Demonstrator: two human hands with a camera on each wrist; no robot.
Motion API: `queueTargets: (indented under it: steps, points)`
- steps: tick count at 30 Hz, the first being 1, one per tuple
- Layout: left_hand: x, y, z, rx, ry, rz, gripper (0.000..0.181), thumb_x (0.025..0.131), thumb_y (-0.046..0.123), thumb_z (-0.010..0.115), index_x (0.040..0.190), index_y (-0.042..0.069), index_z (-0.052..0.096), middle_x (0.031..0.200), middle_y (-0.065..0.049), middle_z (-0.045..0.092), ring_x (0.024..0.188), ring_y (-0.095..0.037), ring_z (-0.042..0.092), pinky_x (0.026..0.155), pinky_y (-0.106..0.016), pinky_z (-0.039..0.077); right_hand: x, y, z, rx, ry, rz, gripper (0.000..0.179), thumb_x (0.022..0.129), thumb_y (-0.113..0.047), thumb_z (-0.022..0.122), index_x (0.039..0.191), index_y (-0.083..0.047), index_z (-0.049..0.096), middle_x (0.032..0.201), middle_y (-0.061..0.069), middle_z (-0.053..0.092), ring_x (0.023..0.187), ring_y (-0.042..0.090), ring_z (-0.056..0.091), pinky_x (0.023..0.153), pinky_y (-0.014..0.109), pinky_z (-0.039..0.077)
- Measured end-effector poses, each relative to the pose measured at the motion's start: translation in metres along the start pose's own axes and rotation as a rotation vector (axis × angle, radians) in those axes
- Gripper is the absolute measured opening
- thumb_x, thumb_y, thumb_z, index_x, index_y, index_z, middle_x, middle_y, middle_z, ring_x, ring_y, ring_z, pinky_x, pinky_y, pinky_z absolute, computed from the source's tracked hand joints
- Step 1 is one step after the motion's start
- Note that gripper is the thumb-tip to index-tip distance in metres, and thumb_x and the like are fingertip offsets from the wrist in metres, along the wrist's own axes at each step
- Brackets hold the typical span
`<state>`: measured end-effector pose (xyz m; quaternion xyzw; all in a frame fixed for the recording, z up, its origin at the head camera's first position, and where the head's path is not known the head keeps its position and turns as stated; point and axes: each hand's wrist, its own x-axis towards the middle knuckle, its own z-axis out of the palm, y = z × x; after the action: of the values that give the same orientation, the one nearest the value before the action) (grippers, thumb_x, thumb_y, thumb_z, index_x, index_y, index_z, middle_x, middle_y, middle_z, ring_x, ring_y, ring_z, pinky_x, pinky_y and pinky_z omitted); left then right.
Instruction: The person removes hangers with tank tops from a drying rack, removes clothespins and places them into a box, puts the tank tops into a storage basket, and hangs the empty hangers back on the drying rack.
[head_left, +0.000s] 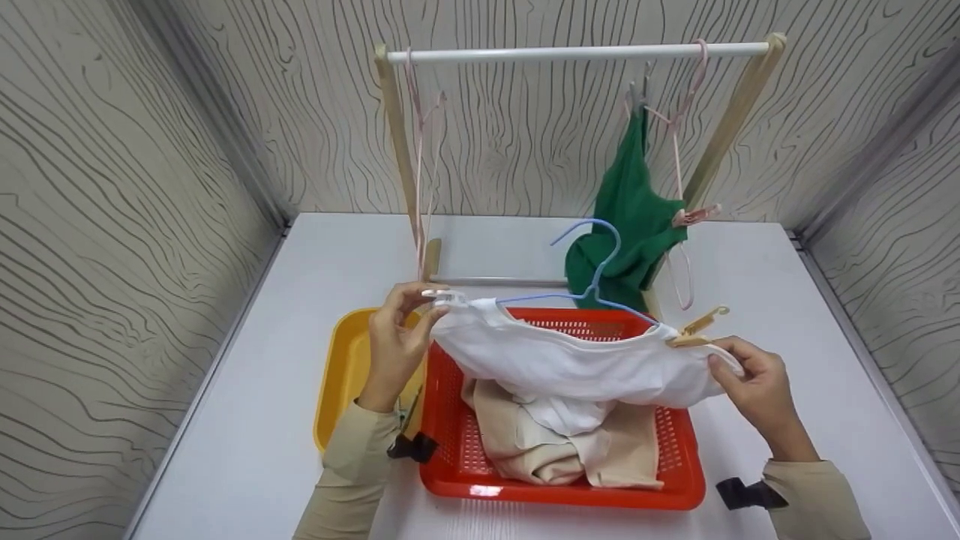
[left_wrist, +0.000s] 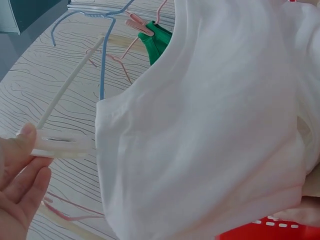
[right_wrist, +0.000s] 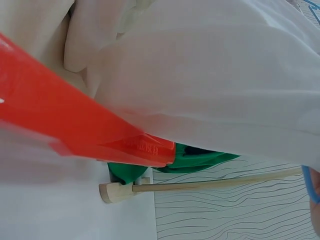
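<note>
A white sleeveless garment (head_left: 570, 364) hangs on a blue hanger (head_left: 619, 241), whose hook points up. My left hand (head_left: 396, 341) pinches a whitish clothespin (left_wrist: 65, 144) between thumb and fingers at the garment's left shoulder. On the right shoulder sits a tan clothespin (head_left: 686, 341). Just beyond it, my right hand (head_left: 761, 382) grips the hanger's right end; only a bit of that hand shows in the right wrist view, beside the blue hanger end (right_wrist: 310, 184). The garment is held over a red basket (head_left: 562, 495) with beige cloth (head_left: 540, 457) inside.
Behind the basket stands a rack with a white bar (head_left: 585, 53). Pink hangers hang from it at both sides, the right one with a green garment (head_left: 626, 195) and a pink clothespin (head_left: 696, 216). A yellow tray (head_left: 328, 390) lies left of the basket.
</note>
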<state>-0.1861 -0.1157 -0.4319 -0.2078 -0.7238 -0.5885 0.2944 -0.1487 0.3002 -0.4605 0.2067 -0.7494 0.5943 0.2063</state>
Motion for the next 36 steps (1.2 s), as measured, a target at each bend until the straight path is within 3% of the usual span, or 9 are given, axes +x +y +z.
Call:
queueTargets:
  steps: [8,15,27,31,36]
  points:
    - [-0.005,-0.003,-0.006,0.042,0.011,-0.050,0.034,0.079,0.001,0.074,0.108,-0.010,0.059,0.102,-0.022,0.070,0.097,-0.005,0.067,0.093,-0.018,0.055,-0.001,0.000,0.000,-0.054,0.008,0.015,0.032,0.079,0.025,0.049,0.088,0.001,0.068,0.085,-0.016,0.072,0.066,-0.005,0.064,0.058,0.008,0.052]
    - [-0.008,-0.008,-0.008,0.036,0.063,-0.063,0.045,0.074,-0.003,0.077,0.113,-0.015,0.058,0.104,-0.027,0.067,0.099,0.001,0.064,0.091,-0.016,0.054,-0.002,-0.001,0.000,-0.115,0.026,0.051,0.030,0.080,0.023,0.050,0.087,-0.001,0.067,0.085,-0.020,0.071,0.066,-0.007,0.064,0.058,0.007,0.052]
    - [-0.014,-0.011,-0.011,0.040,0.091,-0.095,0.045,0.073,-0.004,0.078,0.113,-0.014,0.059,0.105,-0.027,0.068,0.098,-0.001,0.064,0.091,-0.016,0.054,-0.003,-0.001,-0.001,-0.108,0.036,0.067,0.030,0.080,0.023,0.049,0.086,0.000,0.067,0.083,-0.019,0.071,0.064,-0.006,0.064,0.056,0.008,0.052]
    - [-0.017,-0.013,-0.011,0.075,0.082,-0.105,0.045,0.073,-0.003,0.078,0.113,-0.012,0.060,0.105,-0.025,0.069,0.098,-0.007,0.067,0.091,-0.019,0.056,-0.003,-0.001,-0.001,-0.139,0.040,0.084,0.026,0.081,0.022,0.050,0.085,0.002,0.066,0.083,-0.021,0.070,0.064,-0.006,0.063,0.056,0.008,0.052]
    - [-0.021,-0.018,-0.013,0.131,0.065,-0.127,0.045,0.073,-0.001,0.079,0.114,-0.010,0.060,0.106,-0.023,0.069,0.097,-0.025,0.069,0.090,-0.025,0.057,-0.003,-0.001,-0.001,-0.143,0.040,0.085,0.024,0.080,0.022,0.051,0.086,0.004,0.066,0.084,-0.020,0.070,0.064,-0.006,0.063,0.056,0.008,0.051]
